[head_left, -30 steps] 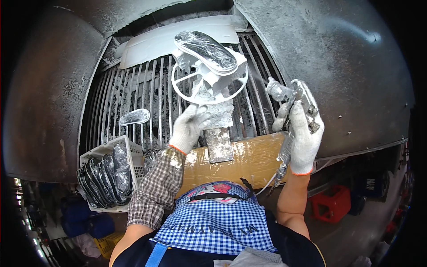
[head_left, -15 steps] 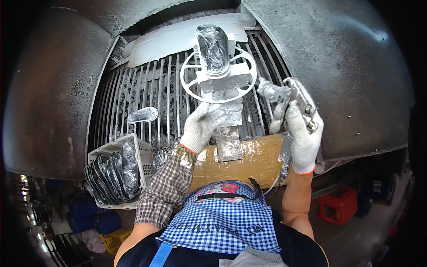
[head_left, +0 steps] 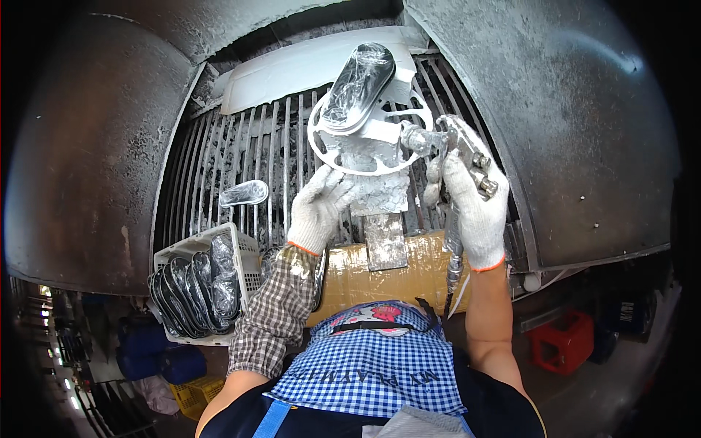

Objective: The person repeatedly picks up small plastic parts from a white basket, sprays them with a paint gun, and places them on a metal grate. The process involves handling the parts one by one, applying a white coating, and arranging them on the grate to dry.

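Note:
A white-coated spoked wheel [head_left: 379,172] stands over the metal grating, with a black, sole-shaped piece [head_left: 359,84] in clear plastic tilted on top; its lower edge is white. My left hand [head_left: 318,210], in a white knit glove, is at the wheel's near rim with its fingers apart; whether they touch the rim I cannot tell. In my gloved right hand [head_left: 476,212] is a spray gun [head_left: 427,139], crusted with pale coating. Its front end points left and is close to the wheel's right rim. Part of its handle is hidden by my fingers.
A white plastic basket [head_left: 247,266] holds several wrapped black pieces at the left. A smaller wrapped piece [head_left: 244,193] lies on the grating [head_left: 286,175]. Tape-covered cardboard [head_left: 350,281] lies along the front. Metal walls [head_left: 584,146] rise on both sides. A red stool [head_left: 562,343] stands lower right.
The wheel and the wrapped piece have turned clockwise, so the piece's far end leans right. My right hand has brought the spray gun leftward, closer to the wheel. My left-hand fingers look more spread.

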Motion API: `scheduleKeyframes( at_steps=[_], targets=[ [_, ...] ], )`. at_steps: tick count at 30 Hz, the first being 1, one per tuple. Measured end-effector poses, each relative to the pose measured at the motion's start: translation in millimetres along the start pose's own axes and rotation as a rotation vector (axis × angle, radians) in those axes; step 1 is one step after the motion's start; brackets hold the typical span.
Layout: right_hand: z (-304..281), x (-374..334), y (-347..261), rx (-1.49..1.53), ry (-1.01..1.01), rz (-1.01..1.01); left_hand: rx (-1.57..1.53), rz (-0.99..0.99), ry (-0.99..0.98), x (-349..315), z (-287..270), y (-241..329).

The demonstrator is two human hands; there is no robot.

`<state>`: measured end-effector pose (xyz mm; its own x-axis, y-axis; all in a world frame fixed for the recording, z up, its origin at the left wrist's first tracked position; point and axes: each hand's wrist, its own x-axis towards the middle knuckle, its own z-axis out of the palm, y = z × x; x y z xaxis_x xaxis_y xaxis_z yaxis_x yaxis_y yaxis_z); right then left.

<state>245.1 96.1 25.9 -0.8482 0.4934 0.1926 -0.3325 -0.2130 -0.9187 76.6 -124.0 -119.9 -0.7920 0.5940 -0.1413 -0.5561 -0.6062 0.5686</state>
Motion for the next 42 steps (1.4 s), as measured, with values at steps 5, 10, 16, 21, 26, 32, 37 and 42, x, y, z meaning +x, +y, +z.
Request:
scheduleKeyframes(
  at_steps=[5,10,16,21,26,32,37,42],
  targets=[
    [2,9,2,0.020,0.055,-0.007,-0.007,0.027,0.040,4,-15,6],
    [9,7,-1,-0.071,0.161,-0.089,-0.024,0.038,0.002,8,-16,12],
    [11,-4,-3,-0.058,-0.034,0.000,-0.046,0.057,0.069,6,-5,19],
    [16,2,3,-0.037,-0.026,-0.002,-0.029,0.073,0.067,8,-1,24],
    [16,11,5,0.007,0.013,-0.016,-0.011,0.091,0.089,14,-8,28],
    [12,20,6,0.024,0.055,-0.037,-0.032,0.104,0.095,15,-15,31],
    [9,25,6,0.018,0.105,-0.043,-0.024,0.115,0.078,18,-15,36],
    [4,28,3,0.006,0.119,-0.056,-0.055,0.146,0.095,21,-18,41]
  ],
)
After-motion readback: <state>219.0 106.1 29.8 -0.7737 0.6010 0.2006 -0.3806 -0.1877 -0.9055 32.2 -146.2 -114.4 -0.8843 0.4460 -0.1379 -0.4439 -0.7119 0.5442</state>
